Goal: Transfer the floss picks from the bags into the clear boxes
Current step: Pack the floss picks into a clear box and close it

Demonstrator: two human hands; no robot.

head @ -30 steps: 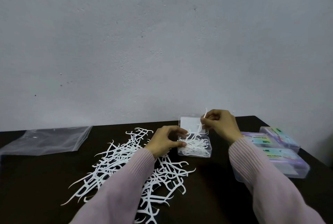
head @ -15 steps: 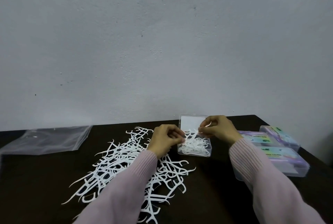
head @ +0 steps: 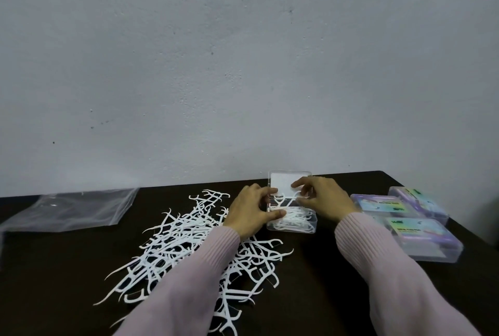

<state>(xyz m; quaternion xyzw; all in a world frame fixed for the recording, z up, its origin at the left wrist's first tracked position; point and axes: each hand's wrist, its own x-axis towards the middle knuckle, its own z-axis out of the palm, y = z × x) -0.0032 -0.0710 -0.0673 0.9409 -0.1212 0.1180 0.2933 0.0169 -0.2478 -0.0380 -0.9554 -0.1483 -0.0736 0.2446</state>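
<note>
A small clear box (head: 293, 225) holding white floss picks sits on the dark table (head: 310, 276), its hinged lid (head: 282, 180) standing up at the back. My left hand (head: 249, 212) grips the box's left side, thumb along the base and forefinger at the lid's left edge. From the right, my right hand (head: 325, 200) pinches the lid's lower right part between forefinger and thumb. One pick (head: 280, 200) sticks up out of the box between my hands. A big loose pile of floss picks (head: 183, 243) lies to the left, partly hidden under my left sleeve.
An empty clear plastic bag (head: 67, 208) lies flat at the far left. Three closed boxes with coloured labels (head: 421, 235) stand at the right, near the table's right edge. A plain grey wall rises right behind the table.
My right hand lowered a floss pick into the box, let it go and now holds the lid. My left hand shifted slightly along the box's left side.
</note>
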